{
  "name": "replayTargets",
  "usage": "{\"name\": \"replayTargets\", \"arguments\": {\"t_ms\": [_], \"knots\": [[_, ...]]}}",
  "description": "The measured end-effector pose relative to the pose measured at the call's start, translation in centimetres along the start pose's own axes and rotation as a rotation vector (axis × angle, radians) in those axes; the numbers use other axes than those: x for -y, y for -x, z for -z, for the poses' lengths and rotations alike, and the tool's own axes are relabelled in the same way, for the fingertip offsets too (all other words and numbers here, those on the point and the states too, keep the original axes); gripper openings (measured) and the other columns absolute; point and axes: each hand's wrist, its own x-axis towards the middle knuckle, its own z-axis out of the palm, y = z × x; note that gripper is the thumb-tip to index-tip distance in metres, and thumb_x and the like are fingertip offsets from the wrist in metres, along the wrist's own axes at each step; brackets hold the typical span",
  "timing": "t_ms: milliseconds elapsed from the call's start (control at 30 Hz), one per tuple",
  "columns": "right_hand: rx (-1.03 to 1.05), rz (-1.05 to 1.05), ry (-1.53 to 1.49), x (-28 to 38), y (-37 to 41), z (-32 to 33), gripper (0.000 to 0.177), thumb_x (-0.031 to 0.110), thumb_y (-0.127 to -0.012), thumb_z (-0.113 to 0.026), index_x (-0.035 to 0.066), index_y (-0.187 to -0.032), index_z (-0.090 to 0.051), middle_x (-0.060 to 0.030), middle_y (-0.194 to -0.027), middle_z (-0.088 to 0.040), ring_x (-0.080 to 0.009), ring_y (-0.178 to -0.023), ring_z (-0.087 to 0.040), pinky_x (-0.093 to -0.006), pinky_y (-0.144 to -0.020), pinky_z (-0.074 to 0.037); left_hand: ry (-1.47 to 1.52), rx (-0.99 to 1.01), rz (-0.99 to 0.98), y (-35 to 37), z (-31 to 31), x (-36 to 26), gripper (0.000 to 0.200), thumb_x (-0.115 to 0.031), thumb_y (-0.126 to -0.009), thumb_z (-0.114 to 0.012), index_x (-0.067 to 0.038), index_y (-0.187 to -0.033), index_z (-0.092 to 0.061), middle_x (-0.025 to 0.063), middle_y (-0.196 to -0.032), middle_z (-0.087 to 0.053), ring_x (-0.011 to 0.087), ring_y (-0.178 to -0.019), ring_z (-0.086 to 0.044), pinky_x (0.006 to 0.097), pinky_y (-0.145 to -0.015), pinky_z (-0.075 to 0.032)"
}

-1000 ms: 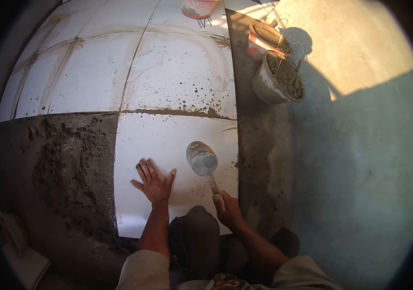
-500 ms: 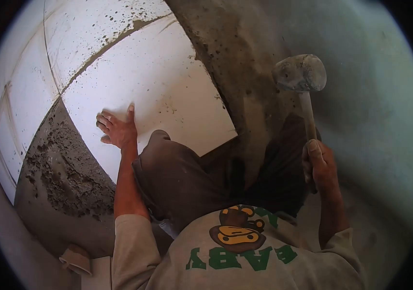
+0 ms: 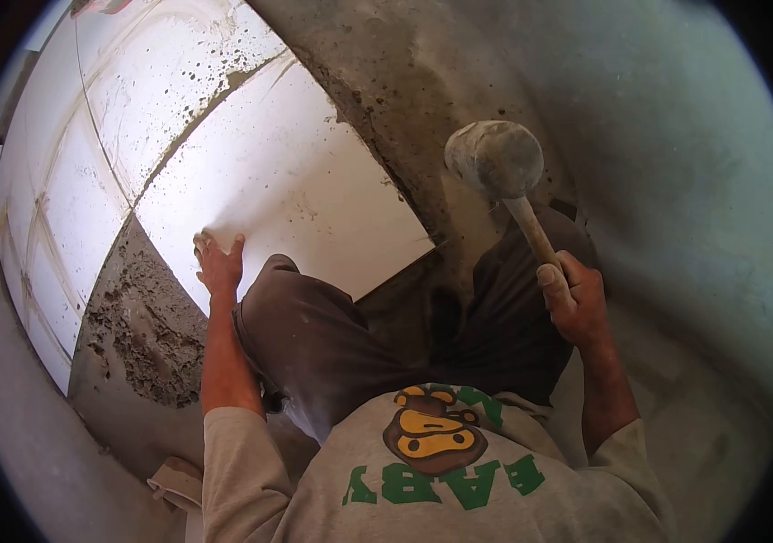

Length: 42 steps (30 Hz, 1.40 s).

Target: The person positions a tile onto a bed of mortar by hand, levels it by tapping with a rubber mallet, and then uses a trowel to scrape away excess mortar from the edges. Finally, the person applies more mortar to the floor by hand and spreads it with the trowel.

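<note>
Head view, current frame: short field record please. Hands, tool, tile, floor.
left hand: open, flat on the white tile, at its edge next to the mortar
right hand: closed around the mallet handle
mallet: head up, clear of the tile
white tile: flat on the floor, flecked with mortar
mortar bed: rough, grey, uncovered, beside the tile
laid tiles: white, with smeared joints

Grey mallet (image 3: 495, 158) aloft, white tile (image 3: 287, 199) flat

Glossy smooth tile (image 3: 287, 181), rough mortar (image 3: 147, 330)
</note>
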Motion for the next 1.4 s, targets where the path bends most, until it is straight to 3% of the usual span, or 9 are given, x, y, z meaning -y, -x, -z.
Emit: {"name": "replayTargets", "arguments": {"t_ms": [200,367,467,667,867,1000,1067,1267,1400], "knots": [[0.052,-0.104,-0.249,0.4,-0.6,0.4,0.046,0.047,-0.095,-0.055,0.006,-0.074,-0.051,0.0034,-0.054,-0.044,-0.0037,-0.048,-0.041,-0.0240,-0.043,-0.033,-0.044,0.081,0.012,5.5,-3.2,6.5,0.084,-0.053,-0.084,-0.061,-0.017,-0.151,-0.024,0.0093,-0.158,-0.018,0.0309,-0.144,-0.023,0.0679,-0.105,-0.024],[0.047,-0.213,-0.355,0.1,-1.3,0.5,0.040,0.043,-0.099,-0.048,0.010,-0.077,-0.049,0.0050,-0.054,-0.040,-0.0037,-0.042,-0.038,-0.0215,-0.038,-0.032,0.047,-0.184,0.014,11.1,-15.8,21.7,0.059,-0.043,-0.086,-0.061,-0.010,-0.133,-0.052,0.0142,-0.138,-0.048,0.0340,-0.127,-0.045,0.0517,-0.101,-0.040],[0.047,-0.216,-0.282,-0.3,-2.0,0.5,0.039,0.041,-0.100,-0.045,0.011,-0.077,-0.048,0.0038,-0.055,-0.041,-0.0050,-0.041,-0.038,-0.0223,-0.037,-0.032,0.210,-0.138,0.423,18.7,-6.3,14.0,0.048,-0.040,-0.085,-0.061,-0.008,-0.121,-0.062,0.0162,-0.126,-0.057,0.0342,-0.120,-0.051,0.0453,-0.097,-0.042],[0.030,-0.338,-0.144,-0.1,-3.3,0.6,0.039,0.045,-0.099,-0.045,0.011,-0.080,-0.048,0.0036,-0.053,-0.040,-0.0067,-0.038,-0.037,-0.0238,-0.033,-0.031,0.788,-0.170,0.807,22.0,-10.9,16.4,0.044,-0.039,-0.086,-0.060,0.000,-0.105,-0.068,0.0208,-0.102,-0.067,0.0354,-0.096,-0.064,0.0446,-0.087,-0.048],[0.024,-0.352,-0.065,0.8,-3.9,0.1,0.041,0.048,-0.098,-0.047,0.013,-0.077,-0.046,0.0045,-0.052,-0.037,-0.0062,-0.036,-0.034,-0.0238,-0.031,-0.029,1.136,-0.259,0.878,22.5,-14.3,16.8,0.043,-0.039,-0.088,-0.059,0.002,-0.098,-0.068,0.0167,-0.087,-0.068,0.0278,-0.069,-0.066,0.0433,-0.073,-0.051],[0.030,-0.333,-0.006,1.3,-3.9,-0.3,0.041,0.048,-0.098,-0.048,0.013,-0.076,-0.045,0.0046,-0.051,-0.037,-0.0059,-0.036,-0.034,-0.0234,-0.031,-0.030,1.178,-0.224,0.897,21.6,-14.2,17.7,0.048,-0.043,-0.088,-0.057,0.004,-0.093,-0.067,0.0182,-0.085,-0.068,0.0311,-0.071,-0.066,0.0443,-0.073,-0.051],[0.040,-0.312,0.028,2.0,-3.5,-0.7,0.040,0.046,-0.098,-0.049,0.014,-0.075,-0.045,0.0049,-0.051,-0.037,-0.0057,-0.035,-0.034,-0.0230,-0.031,-0.030,0.898,-0.276,0.838,20.5,-15.9,18.8,0.051,-0.045,-0.087,-0.056,0.005,-0.089,-0.066,0.0195,-0.083,-0.068,0.0352,-0.073,-0.065,0.0458,-0.074,-0.050],[0.038,-0.304,0.151,3.2,-2.8,-1.3,0.040,0.049,-0.097,-0.048,0.016,-0.074,-0.043,0.0062,-0.054,-0.037,-0.0051,-0.039,-0.035,-0.0236,-0.034,-0.031,1.002,-0.134,0.989,18.4,-16.8,19.9,0.047,-0.043,-0.083,-0.061,0.004,-0.081,-0.066,0.0189,-0.078,-0.067,0.0364,-0.073,-0.065,0.0464,-0.073,-0.049],[0.036,-0.315,0.130,3.0,-2.8,-1.1,0.040,0.049,-0.097,-0.048,0.016,-0.074,-0.043,0.0058,-0.055,-0.038,-0.0055,-0.039,-0.036,-0.0241,-0.034,-0.032,1.139,-0.133,0.902,18.6,-15.4,19.9,0.042,-0.038,-0.082,-0.063,0.003,-0.080,-0.066,0.0164,-0.071,-0.067,0.0329,-0.068,-0.065,0.0428,-0.068,-0.049]]}}
